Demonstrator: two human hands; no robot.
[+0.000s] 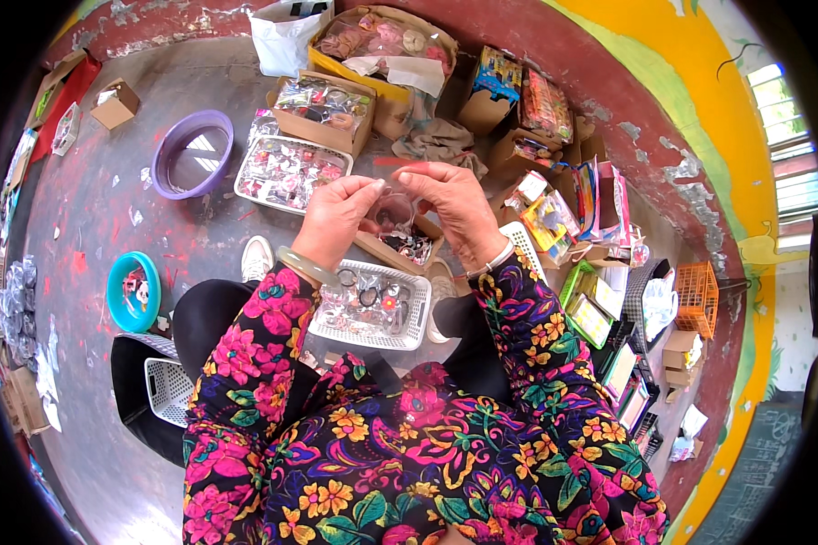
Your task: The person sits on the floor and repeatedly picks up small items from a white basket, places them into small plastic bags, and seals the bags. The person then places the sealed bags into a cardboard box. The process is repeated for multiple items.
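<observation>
In front of me, a small clear plastic bag [394,202] with a reddish strip near its top is stretched between both hands. My left hand [334,220] pinches its left edge between thumb and fingertips. On the other side, my right hand [456,211] is closed on the upper right edge. What the bag contains is hard to make out against the things behind it. Below the hands, a cardboard box [365,243] holds small dark items. Nearer to me, a white basket [414,340] holds bagged black rings, seemingly hair ties, and a red flower piece.
Beyond my hands stand a white basket of bagged pieces [245,193] and a cardboard box [286,123]. A purple basin [159,168] and a teal basin [114,295] lie left. Boxes and an orange crate [697,295] line the right wall.
</observation>
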